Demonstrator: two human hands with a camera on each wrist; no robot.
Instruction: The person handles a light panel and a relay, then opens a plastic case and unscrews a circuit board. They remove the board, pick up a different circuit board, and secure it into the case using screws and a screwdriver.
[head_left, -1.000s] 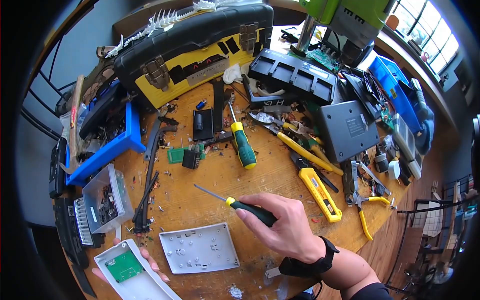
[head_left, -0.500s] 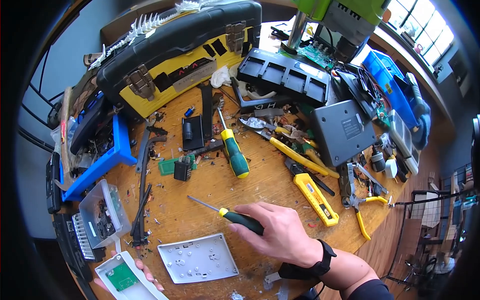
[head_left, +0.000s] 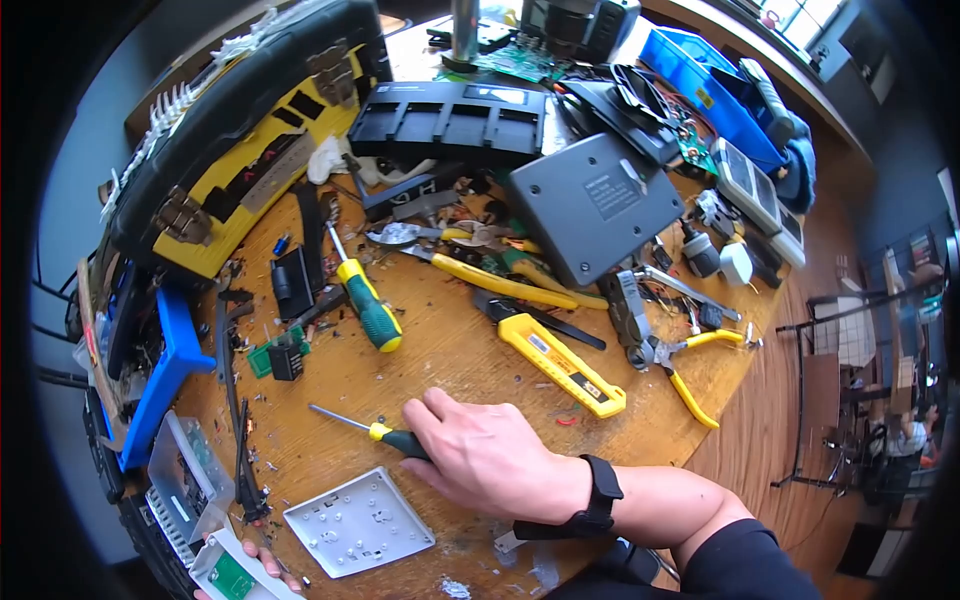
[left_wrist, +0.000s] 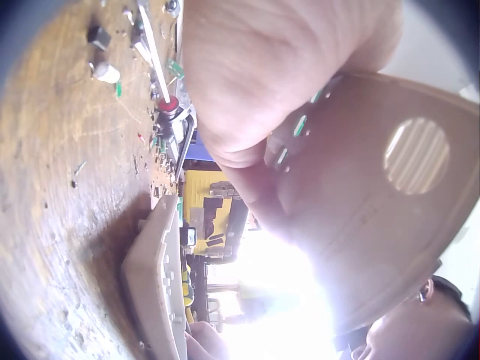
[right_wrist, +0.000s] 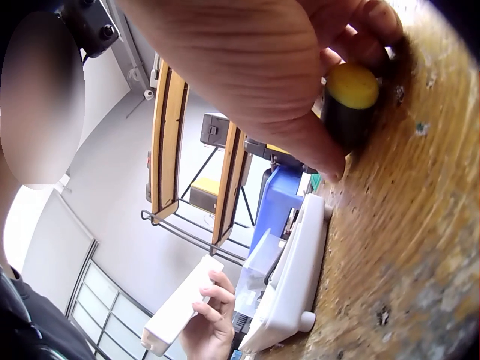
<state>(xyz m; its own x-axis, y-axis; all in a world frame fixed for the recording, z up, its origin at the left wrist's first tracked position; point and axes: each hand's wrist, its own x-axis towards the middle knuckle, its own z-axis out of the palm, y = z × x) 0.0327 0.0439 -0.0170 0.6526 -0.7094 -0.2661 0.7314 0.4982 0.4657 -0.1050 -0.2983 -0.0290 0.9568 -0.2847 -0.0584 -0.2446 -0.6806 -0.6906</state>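
Observation:
My right hand (head_left: 490, 455) holds a small screwdriver (head_left: 402, 442) with a green and yellow handle, low over the table, its shaft pointing left. In the right wrist view the handle's yellow end (right_wrist: 352, 85) shows between thumb and fingers, close to the wood. At the lower left, my left hand (head_left: 270, 562) grips a white plastic casing half (head_left: 262, 583) with a green circuit board (head_left: 231, 577) inside. Between the hands lies the other white casing half (head_left: 360, 522), its inner side with small posts facing up. A larger green and yellow screwdriver (head_left: 372, 310) lies farther back.
A yellow utility knife (head_left: 562, 365) and yellow-handled pliers (head_left: 690, 370) lie on the right. A dark grey box (head_left: 597, 208) and black tray (head_left: 450, 120) stand behind. The yellow-black toolbox (head_left: 250, 165) fills the back left, above a blue bin (head_left: 172, 370) and clear container (head_left: 185, 475).
The head view has turned right, so the table's things sit farther left. My right hand has come down with the small screwdriver. My left hand still holds the casing half.

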